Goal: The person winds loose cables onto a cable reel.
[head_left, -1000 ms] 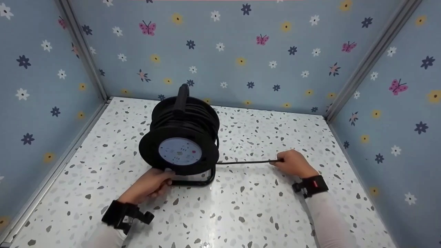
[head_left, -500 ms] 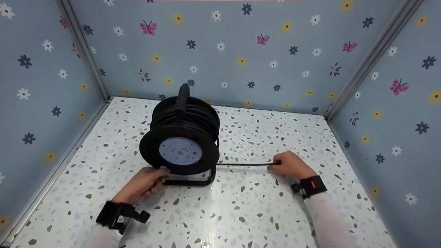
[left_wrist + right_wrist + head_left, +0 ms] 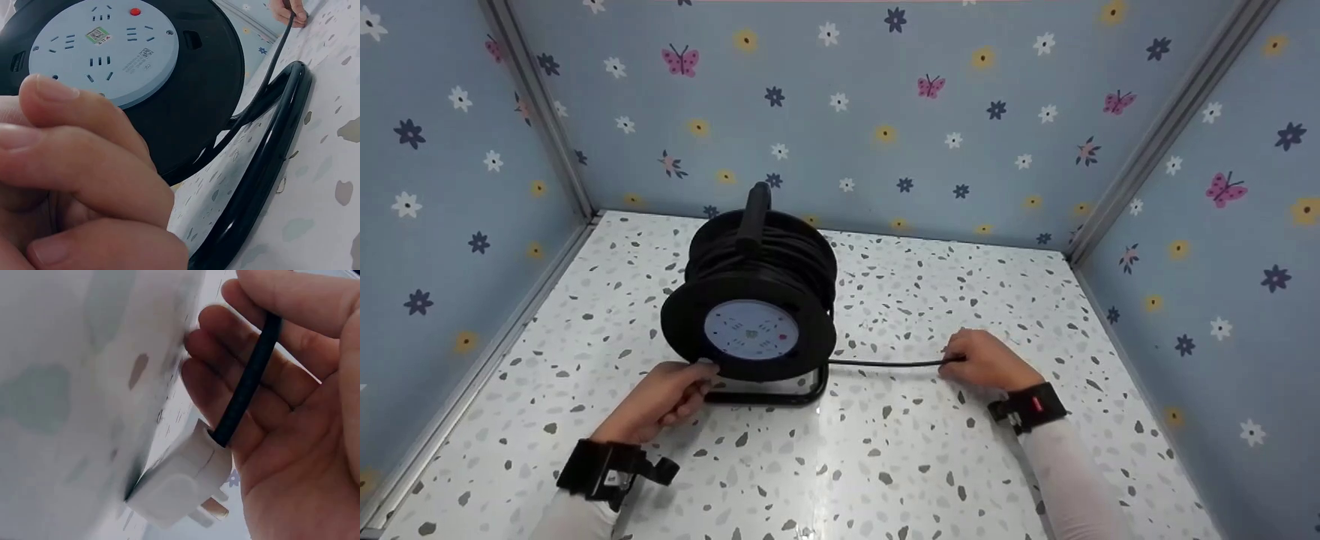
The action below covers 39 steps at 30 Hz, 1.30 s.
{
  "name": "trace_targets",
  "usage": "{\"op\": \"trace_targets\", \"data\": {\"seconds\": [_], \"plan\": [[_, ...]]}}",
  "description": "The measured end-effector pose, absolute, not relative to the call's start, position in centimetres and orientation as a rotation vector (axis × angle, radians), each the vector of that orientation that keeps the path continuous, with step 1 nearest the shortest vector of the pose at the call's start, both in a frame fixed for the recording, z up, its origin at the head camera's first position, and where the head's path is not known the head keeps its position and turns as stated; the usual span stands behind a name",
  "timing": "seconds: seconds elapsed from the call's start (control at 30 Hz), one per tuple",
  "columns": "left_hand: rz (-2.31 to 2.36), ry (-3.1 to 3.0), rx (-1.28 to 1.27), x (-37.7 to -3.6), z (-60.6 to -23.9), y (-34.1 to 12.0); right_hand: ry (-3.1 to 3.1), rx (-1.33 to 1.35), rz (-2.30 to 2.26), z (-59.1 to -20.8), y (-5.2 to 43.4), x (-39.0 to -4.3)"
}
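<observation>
The black plastic cable reel with a pale blue socket face stands upright on its bent black tube stand, near the middle of the speckled white terrazzo-pattern tabletop, its carry handle pointing up toward the back wall; the left hand rests at the lower left rim of the reel's front flange, fingers curled against it, seemingly to steady or turn the drum, though whether it truly grips the rim I cannot tell; the right hand, well apart to the right, has its fingers curled round the black round cable, which runs fairly taut and low from the reel's base, so the lead is kept straight and off to one side; in the right wrist view a white moulded plug with metal pins hangs below the palm at the cable's end; the socket face carries a red button, a small green sticker and a barcode label, their print too small to read.
</observation>
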State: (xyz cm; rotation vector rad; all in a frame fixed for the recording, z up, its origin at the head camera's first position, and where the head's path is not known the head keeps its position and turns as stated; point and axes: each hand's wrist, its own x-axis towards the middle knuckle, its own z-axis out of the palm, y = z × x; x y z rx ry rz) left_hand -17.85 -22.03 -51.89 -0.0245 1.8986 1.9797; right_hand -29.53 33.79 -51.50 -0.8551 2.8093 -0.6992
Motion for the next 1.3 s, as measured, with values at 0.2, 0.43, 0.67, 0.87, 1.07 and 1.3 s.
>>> {"op": "trace_targets", "data": {"seconds": [0.2, 0.43, 0.67, 0.87, 1.07, 1.3], "plan": [[2.035, 1.852, 0.011, -17.7, -51.6, -22.7, 2.832, -0.867, -0.671, -51.7, 33.9, -29.7], [2.105, 1.803, 0.071, -17.8, -51.3, -23.3, 2.825, -0.856, -0.644, -51.7, 33.6, -29.6], [2.207, 1.695, 0.068, -17.6, -50.7, -23.7, 2.814, -0.851, -0.655, -51.9, 33.0, -29.3], [2.303, 1.637, 0.126, -17.2, -49.5, -23.6, 2.749, -0.819, -0.707, -51.9, 31.8, -28.8], [2.391, 1.56, 0.212, -17.3, -48.0, -23.2, 2.668, -0.83, -0.763, -52.1, 30.5, -28.6], [2.413, 1.56, 0.29, -17.8, -45.8, -22.4, 2.624, -0.886, -0.754, -52.2, 28.2, -28.4]]}}
